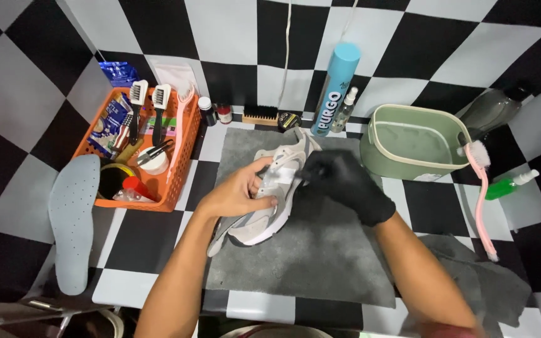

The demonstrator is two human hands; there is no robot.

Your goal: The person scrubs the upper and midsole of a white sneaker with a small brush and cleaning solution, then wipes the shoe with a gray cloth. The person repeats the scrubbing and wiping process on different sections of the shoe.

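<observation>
Basket point(183, 150) left of shoe point(270, 200), basin point(408, 159) right.

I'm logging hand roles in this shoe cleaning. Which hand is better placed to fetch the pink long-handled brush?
Probably the right: the gloved right hand is on the sneaker's right side, nearer the pink brush leaning on the green basin. The bare left hand grips the sneaker.

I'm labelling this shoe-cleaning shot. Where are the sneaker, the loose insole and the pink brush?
sneaker point(264, 222): head view, grey side panel by the sole.
insole point(73, 219): head view, middle of its perforated face.
pink brush point(484, 206): head view, mid-handle.
</observation>
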